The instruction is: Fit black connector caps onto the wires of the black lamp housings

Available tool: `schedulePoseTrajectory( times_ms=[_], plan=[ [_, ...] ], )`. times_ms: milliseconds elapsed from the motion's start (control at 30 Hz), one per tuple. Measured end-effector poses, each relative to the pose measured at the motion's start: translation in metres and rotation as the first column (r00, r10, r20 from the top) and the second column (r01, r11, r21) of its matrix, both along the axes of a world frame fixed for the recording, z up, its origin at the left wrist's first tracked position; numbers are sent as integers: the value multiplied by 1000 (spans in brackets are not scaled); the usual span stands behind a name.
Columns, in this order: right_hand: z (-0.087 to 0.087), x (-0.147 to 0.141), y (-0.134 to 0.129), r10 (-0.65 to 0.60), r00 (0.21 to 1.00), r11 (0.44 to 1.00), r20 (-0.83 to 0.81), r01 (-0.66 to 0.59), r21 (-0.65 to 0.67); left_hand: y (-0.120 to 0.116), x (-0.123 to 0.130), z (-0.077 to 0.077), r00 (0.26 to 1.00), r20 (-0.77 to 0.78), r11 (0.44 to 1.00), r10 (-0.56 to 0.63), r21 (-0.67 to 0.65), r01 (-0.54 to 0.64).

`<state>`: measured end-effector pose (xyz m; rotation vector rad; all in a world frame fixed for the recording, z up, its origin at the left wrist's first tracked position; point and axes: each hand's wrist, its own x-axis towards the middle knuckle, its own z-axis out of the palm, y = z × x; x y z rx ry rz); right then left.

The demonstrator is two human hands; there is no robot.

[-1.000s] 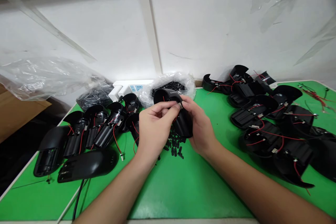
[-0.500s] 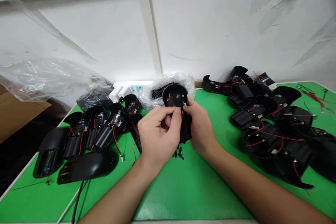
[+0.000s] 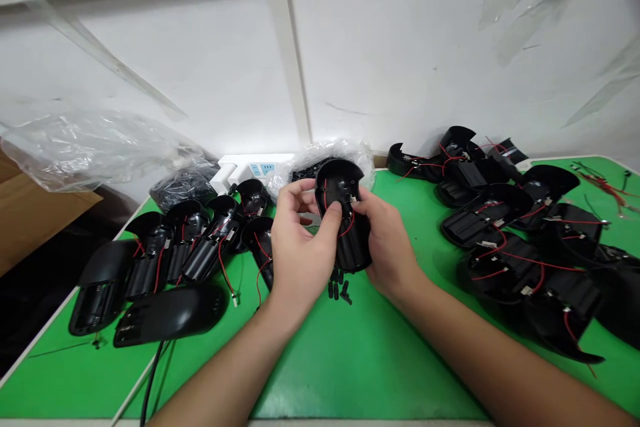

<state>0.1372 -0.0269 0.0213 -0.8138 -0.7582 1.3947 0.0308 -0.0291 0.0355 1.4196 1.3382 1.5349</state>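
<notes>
Between my hands, above the green table, is a black plastic housing [image 3: 354, 250] with a rounded hollow top, a ribbed lower part and a thin red wire. My left hand [image 3: 305, 240] grips its left side, thumb pressed inside the hollow and fingers behind the rim. On the right edge, my right hand [image 3: 387, 237] is closed round it, with the thumb near a small white connector [image 3: 354, 200]. The fingers behind the housing are hidden. Several small black plastic pieces [image 3: 340, 287] lie on the table just below it.
Similar black housings with red wires stand in a group [image 3: 185, 240] on the left and a pile [image 3: 510, 240] on the right of the green table [image 3: 370, 367]. A white power strip [image 3: 255, 163] and a clear plastic bag [image 3: 367, 167] of black parts sit by the wall.
My left hand has shifted from a pinch at the housing's middle to a grip on its left side, thumb inside. More of the wire and lower part shows. My right hand keeps its hold.
</notes>
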Motion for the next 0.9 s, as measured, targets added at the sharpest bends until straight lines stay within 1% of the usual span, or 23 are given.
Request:
schedulePoseTrajectory(
  times_ms=[133,233,400,600,767,900],
  plan=[
    [-1,-1,0,22,992,995,-124,-34,-91,-1,-1,2,999,-35,1000,-17,14,17],
    [-1,-1,0,27,986,990,-167,-49,-129,-2,-2,3,999,-44,1000,-19,19,20],
    [-2,-1,0,14,977,992,-213,-41,-121,-2,-1,2,999,-35,1000,-11,12,12],
    [-3,-1,1,23,980,995,-196,-41,-88,-1,0,2,999,-38,1000,-13,4,13],
    [0,-2,-1,50,973,994,-223,-70,-84,-1,0,3,1000,-26,1000,-17,7,17],
    [3,-2,-1,68,980,994,-187,-82,-72,-2,0,3,1000,-15,1000,-19,14,19]
  ],
)
